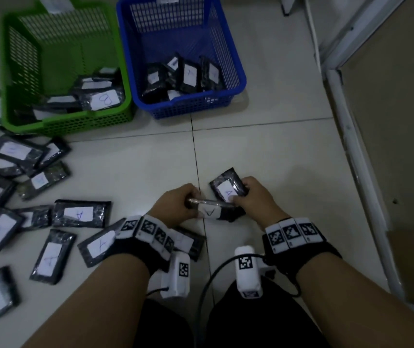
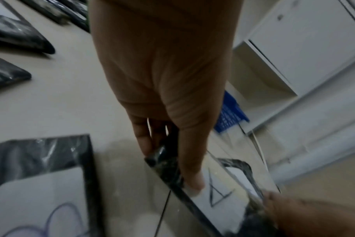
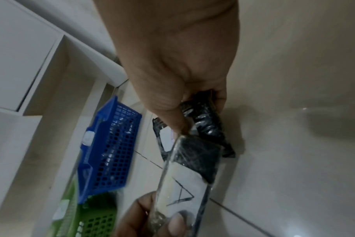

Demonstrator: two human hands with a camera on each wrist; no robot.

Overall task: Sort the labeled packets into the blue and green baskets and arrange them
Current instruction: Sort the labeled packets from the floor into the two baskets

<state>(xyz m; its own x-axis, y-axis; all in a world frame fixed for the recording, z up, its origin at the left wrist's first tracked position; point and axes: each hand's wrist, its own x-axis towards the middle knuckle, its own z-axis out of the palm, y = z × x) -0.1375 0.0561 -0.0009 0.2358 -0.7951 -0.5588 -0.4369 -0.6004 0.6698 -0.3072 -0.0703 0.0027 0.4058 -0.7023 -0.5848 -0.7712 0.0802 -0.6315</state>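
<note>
Low over the floor, my left hand (image 1: 179,204) pinches the left end of a black packet with a white label marked A (image 1: 209,212). My right hand (image 1: 249,195) pinches its right end and also grips a second A packet (image 1: 228,189) behind it. In the left wrist view my left hand's thumb (image 2: 192,176) presses on the label of the A packet (image 2: 219,192). The right wrist view shows the shared A packet (image 3: 184,187) and the second packet (image 3: 208,126) under my right hand (image 3: 182,104). The blue basket (image 1: 193,106) and the green basket (image 1: 75,123) each hold several packets.
Several loose labeled packets (image 1: 50,254) lie scattered on the tiled floor at the left, one under my left wrist. A packet marked B (image 2: 40,192) lies close to my left hand. A white frame (image 1: 346,136) and brown board run along the right. My knees fill the bottom edge.
</note>
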